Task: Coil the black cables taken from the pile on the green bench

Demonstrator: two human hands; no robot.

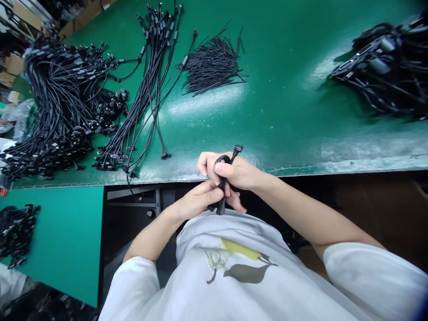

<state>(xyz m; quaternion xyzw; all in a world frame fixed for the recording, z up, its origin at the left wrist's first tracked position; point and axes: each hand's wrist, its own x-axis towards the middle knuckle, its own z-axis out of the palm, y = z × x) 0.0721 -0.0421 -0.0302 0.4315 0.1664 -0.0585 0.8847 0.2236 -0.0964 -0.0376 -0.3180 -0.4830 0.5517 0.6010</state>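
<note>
A black cable, looped into a small bundle, is held between both hands at the table's front edge. My right hand is closed round the upper loop, with a flat connector sticking up beyond the fingers. Lower down, my left hand pinches the same bundle, thumb on top. Part of the cable is hidden behind the fingers, and I cannot tell whether a tie is round it.
A loose pile of thin black ties lies on the green table. To its left are a fanned bunch of cables and a large cable heap. Coiled cables lie at the right. A lower green surface holds more cables.
</note>
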